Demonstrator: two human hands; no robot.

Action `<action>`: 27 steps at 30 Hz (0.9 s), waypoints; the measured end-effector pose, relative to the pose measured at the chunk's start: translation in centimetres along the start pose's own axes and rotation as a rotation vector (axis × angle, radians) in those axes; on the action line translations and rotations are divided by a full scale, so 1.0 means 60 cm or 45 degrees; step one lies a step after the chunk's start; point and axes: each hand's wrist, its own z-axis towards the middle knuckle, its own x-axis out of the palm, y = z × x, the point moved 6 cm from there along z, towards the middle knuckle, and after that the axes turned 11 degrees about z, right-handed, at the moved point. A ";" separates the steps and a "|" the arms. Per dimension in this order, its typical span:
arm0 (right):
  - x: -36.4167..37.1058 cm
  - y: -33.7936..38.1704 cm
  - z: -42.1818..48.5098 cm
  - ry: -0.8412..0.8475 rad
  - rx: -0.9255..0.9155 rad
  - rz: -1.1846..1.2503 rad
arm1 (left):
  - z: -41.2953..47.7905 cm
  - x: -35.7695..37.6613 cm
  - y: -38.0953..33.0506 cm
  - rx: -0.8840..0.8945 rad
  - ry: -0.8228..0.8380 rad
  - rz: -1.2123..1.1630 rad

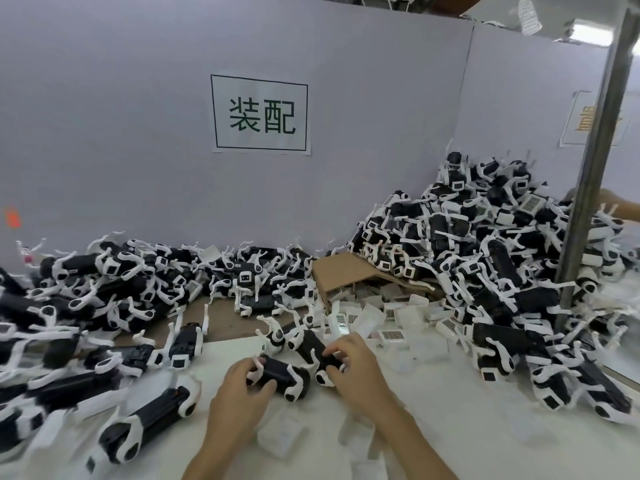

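My left hand grips a small black-and-white toy robot dog lying on the white table. My right hand holds a second toy dog just behind it, fingers curled over its rear end. The two toys lie close together at the table's centre. Both toys have black bodies and white legs.
Large heaps of the same toy dogs fill the left side and the right side. A cardboard piece and several small white labelled packets lie behind my hands. A metal pole stands at right. Clear plastic bits lie near me.
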 end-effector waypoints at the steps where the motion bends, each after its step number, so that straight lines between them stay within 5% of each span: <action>1: -0.002 0.001 -0.002 0.012 -0.006 0.013 | -0.003 0.001 -0.003 0.014 0.006 0.016; 9: -0.003 0.011 -0.016 0.286 0.011 -0.070 | -0.007 -0.014 0.002 0.050 -0.152 -0.086; 16: -0.018 0.014 -0.010 0.006 -0.016 0.050 | -0.005 -0.031 0.011 -0.031 -0.340 -0.162; 23: -0.027 0.017 -0.006 -0.096 -0.113 -0.079 | 0.004 -0.018 0.019 -0.266 -0.051 -1.271; 27: -0.014 0.055 -0.019 -0.134 -0.366 -0.147 | 0.011 -0.010 0.018 -0.309 0.013 -1.602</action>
